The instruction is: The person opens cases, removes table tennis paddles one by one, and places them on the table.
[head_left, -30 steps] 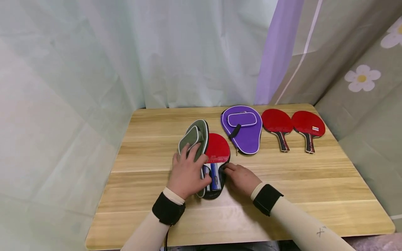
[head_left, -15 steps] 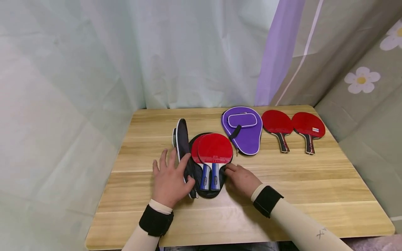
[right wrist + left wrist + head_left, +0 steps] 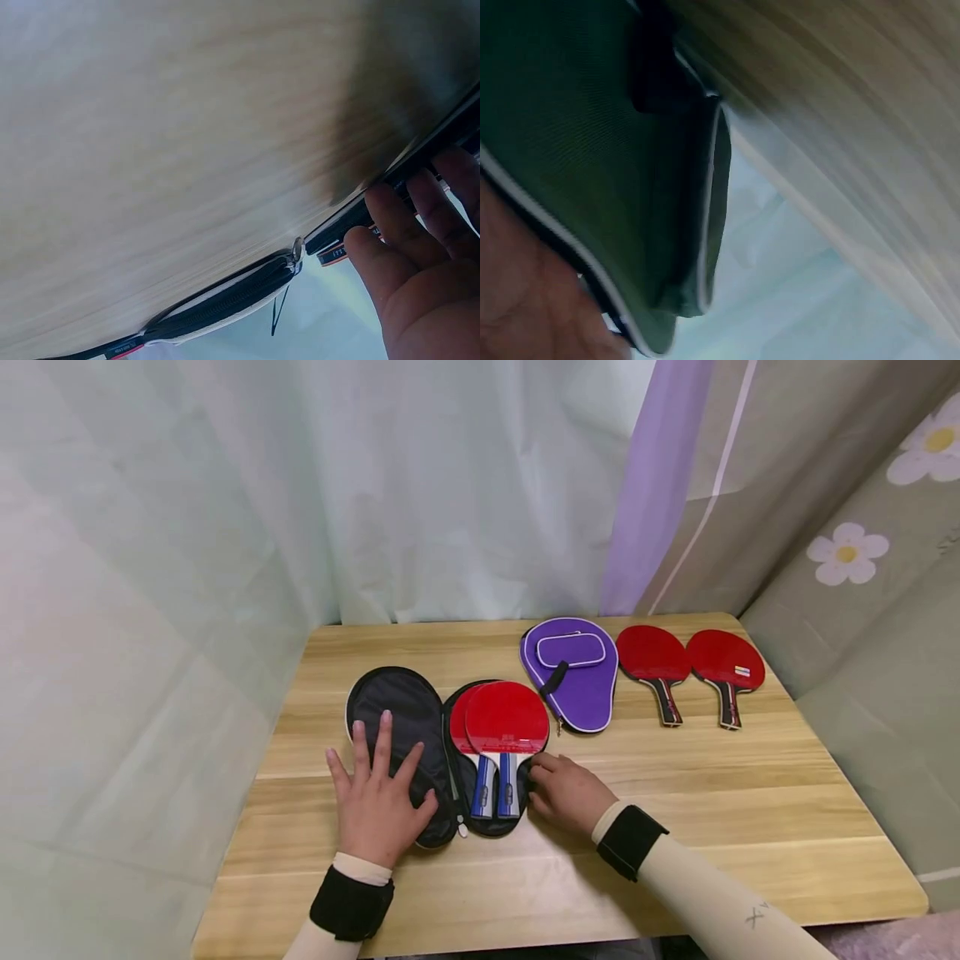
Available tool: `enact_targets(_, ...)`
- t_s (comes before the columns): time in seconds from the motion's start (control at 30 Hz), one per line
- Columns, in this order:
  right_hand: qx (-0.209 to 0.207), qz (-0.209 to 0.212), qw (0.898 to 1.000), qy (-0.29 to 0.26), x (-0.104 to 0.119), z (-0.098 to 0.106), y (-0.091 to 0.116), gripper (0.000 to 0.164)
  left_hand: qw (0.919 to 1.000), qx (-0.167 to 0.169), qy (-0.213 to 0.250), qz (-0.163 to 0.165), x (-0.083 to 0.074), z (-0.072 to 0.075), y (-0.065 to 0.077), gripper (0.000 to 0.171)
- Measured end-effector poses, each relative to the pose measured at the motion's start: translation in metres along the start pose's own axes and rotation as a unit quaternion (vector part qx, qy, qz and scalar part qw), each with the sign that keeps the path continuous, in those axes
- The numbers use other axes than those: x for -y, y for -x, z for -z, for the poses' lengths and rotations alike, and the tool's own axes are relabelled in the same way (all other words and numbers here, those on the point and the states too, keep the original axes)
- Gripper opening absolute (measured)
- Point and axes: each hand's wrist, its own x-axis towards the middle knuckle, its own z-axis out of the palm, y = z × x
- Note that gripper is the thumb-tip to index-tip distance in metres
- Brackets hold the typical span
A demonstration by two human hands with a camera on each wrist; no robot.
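Observation:
A green table tennis bat case lies unfolded in the head view, its flap (image 3: 393,693) showing black lining. Its green outside (image 3: 570,150) with a pocket fills much of the left wrist view. My left hand (image 3: 378,814) rests on the flap with fingers spread. In the case's right half lie two red bats with blue-and-white handles, the front bat (image 3: 508,718) overlapping the rear bat (image 3: 459,727). My right hand (image 3: 573,789) holds that half's right edge beside the handles; in the right wrist view its fingers (image 3: 394,225) touch the dark rim.
A purple bat case (image 3: 581,693) with a small pocket lies behind on the wooden table (image 3: 720,835). To its right are two more red bats, a nearer one (image 3: 652,652) and one by the right edge (image 3: 723,660). Curtains (image 3: 480,502) hang behind the table.
The green case's flap has swung over to the left and down, exposing the black lining and both bats. My left hand has moved left with it. The right hand has stayed at the edge.

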Motion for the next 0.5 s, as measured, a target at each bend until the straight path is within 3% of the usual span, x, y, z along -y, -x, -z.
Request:
enact_targets(0.3,0.009,-0.014,1.0,0.01,0.0,-0.004,0.003,0.016,0.991,0.133,-0.014,0.011,0.004,-0.004,-0.003,0.077)
enact_targets(0.5,0.011,-0.02,1.0,0.003,-0.001,-0.004,0.003,0.017,0.9831,0.183,0.007,0.009,0.004,0.001,-0.017,0.084)
